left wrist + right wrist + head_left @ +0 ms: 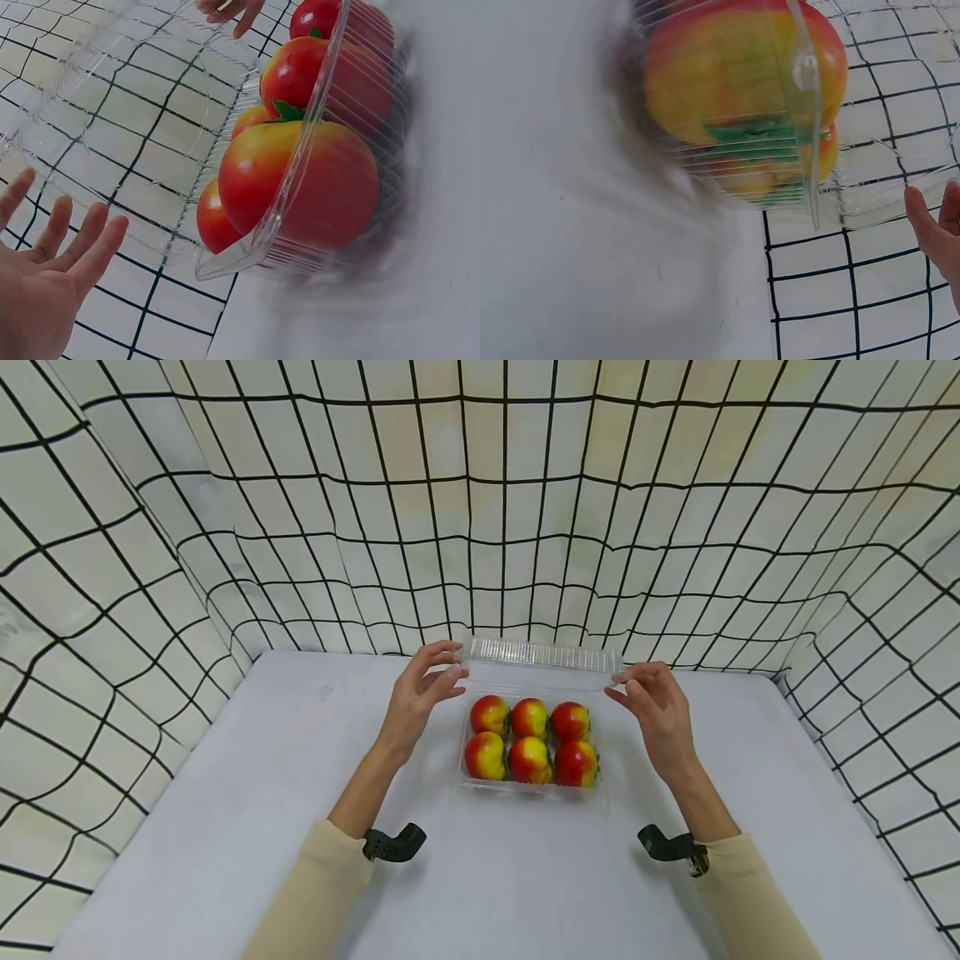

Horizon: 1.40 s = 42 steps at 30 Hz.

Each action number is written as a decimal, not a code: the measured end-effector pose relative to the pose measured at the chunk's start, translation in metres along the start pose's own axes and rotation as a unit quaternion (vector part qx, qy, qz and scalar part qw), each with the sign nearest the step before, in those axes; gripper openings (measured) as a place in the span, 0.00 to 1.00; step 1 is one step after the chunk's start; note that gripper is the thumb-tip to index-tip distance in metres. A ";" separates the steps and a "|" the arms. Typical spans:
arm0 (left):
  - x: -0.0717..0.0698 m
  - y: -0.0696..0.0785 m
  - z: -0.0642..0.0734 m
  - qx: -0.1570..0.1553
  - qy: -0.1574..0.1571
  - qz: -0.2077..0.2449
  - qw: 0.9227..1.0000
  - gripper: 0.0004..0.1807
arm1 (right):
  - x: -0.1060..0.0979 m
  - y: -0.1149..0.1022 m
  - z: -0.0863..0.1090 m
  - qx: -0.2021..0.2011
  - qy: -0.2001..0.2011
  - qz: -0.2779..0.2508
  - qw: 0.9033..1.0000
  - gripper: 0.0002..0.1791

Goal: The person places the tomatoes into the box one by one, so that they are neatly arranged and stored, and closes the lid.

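Note:
A clear plastic clamshell box (529, 787) sits on the table, its hinged lid (540, 654) standing raised at the far side. Several red-and-yellow round fruits (530, 760) with green leaves fill the base in two rows. At the lid's left end is my left hand (423, 689), its fingers extended and spread beside the clear plastic in the left wrist view. My right hand (654, 714) is at the opposite end, with fingertips right at the lid's edge and fingers loosely bent. In the right wrist view, the thumb (922, 214) overlaps the lid's rim.
The white table (300, 743) ends at a wall covered by black netting (525, 510), close behind the raised lid. Netting also rises on the left and right. Each wrist wears a black camera mount (395, 843).

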<state>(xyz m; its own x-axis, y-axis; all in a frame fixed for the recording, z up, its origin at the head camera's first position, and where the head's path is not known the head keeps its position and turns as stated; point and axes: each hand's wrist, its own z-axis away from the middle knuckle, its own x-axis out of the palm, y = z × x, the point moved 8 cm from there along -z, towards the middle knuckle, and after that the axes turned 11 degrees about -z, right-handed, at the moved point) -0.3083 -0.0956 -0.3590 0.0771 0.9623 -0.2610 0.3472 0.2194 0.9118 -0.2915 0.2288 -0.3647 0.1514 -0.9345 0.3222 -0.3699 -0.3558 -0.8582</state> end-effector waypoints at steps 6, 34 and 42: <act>0.004 -0.001 0.005 -0.022 -0.017 -0.045 0.999 0.24 | -0.003 0.006 0.007 0.012 -0.013 0.025 1.000 0.07; 0.020 -0.042 0.042 -0.062 -0.158 -0.114 0.979 0.49 | -0.013 0.030 0.037 0.087 -0.120 0.157 0.976 0.35; 0.021 -0.048 0.048 -0.067 -0.165 -0.118 0.977 0.49 | -0.017 0.037 0.043 0.102 -0.120 0.190 0.969 0.36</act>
<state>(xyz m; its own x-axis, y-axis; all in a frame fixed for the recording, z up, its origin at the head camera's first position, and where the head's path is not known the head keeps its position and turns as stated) -0.2785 -0.0934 -0.4234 0.3142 0.7828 -0.5371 0.2686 0.4693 0.8412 -0.2682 0.2321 -0.4190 0.2571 -0.9597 -0.1135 -0.2557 0.0457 -0.9657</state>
